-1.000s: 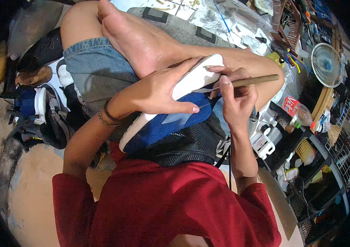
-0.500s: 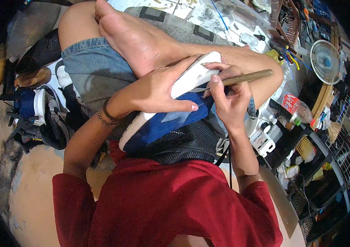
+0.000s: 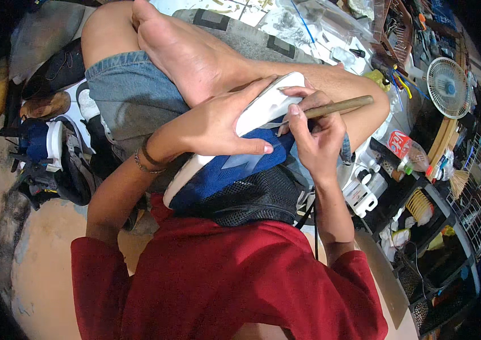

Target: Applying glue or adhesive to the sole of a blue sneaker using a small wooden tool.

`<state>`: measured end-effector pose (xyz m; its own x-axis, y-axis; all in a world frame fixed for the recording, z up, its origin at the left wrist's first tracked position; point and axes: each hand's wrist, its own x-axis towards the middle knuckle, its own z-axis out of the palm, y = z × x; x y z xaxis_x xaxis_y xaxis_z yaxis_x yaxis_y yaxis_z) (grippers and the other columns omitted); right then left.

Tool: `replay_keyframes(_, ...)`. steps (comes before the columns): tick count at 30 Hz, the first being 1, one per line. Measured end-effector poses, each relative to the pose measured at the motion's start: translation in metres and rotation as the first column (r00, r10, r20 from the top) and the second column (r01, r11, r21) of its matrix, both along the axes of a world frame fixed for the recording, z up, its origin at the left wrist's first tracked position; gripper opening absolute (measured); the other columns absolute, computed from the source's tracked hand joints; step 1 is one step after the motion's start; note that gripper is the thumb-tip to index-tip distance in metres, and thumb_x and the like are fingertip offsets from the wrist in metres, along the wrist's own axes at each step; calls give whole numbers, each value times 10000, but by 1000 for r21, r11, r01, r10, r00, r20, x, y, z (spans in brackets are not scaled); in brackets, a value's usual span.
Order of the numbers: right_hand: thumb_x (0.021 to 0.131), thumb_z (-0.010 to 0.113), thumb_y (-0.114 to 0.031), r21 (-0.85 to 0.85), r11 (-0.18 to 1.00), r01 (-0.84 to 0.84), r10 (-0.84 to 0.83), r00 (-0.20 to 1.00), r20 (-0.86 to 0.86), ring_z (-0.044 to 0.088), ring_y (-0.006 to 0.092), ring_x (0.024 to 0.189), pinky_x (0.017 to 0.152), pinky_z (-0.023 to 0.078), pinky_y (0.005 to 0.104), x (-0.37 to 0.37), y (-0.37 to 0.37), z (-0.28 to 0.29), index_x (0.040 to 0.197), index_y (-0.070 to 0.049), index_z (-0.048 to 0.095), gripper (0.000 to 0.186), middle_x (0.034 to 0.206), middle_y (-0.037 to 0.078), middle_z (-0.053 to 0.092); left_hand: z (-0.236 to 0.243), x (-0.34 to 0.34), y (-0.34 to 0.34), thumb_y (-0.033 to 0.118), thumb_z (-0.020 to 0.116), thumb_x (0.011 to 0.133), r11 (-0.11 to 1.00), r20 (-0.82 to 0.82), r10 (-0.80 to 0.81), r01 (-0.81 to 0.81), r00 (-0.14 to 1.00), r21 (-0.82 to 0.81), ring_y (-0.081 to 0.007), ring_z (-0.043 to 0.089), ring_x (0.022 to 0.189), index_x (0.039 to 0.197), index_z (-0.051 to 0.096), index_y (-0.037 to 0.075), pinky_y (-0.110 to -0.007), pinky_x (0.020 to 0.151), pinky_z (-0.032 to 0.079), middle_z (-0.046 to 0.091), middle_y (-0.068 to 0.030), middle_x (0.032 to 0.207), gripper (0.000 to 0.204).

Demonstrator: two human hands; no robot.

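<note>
Working the thin tip (image 3: 276, 124) of your slim tool (image 3: 342, 106) along where the white sole (image 3: 260, 116) meets the blue upper (image 3: 198, 184) looks like your step right now. The shoe (image 3: 212, 173) is tilted in front of your red shirt (image 3: 223, 277), left grip (image 3: 215, 126) clamped around it, thumb (image 3: 258, 148) on the blue side. Your right grip (image 3: 318, 129) is pinching the tool's brownish handle; can't tell if the tip's dug in. I'd say the next move calls for a steady shoe and light control, since that thumb's pretty near. Branding-wise, there's a pale angular shape (image 3: 241, 162) on the shoe's side, no lettering I can read there. The plastic bottle (image 3: 418, 157) on your right has a red label (image 3: 400, 143) with white lettering.
</note>
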<state>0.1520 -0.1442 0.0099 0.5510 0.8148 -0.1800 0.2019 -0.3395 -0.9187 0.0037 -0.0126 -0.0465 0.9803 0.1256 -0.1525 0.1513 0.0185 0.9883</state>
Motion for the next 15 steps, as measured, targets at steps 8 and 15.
replay_keyframes(8, 889, 619, 18, 64, 998, -2, 3, 1000, -4, 686, 277, 1023, 1114, 336, 510, 4, -5, -1, 805, -19, 570, 104, 664, 56, 647, 1, 1, 1, 343, 808, 750, 998, 28, 16, -17, 999, 57, -368, 531, 1265, 1533, 198, -16, -367, 1061, 415, 503, -313, 1362, 1056)
replay_keyframes(15, 917, 581, 25, 165, 983, -83, 69, 993, 91, 685, 264, 1016, 1111, 350, 488, 11, -7, -8, 846, -8, 529, 94, 747, 121, 683, 5, 2, 4, 278, 832, 762, 1000, 15, -16, 16, 1000, -3, -310, 438, 1359, 1530, 192, -39, -371, 1124, 336, 449, -262, 1440, 1049)
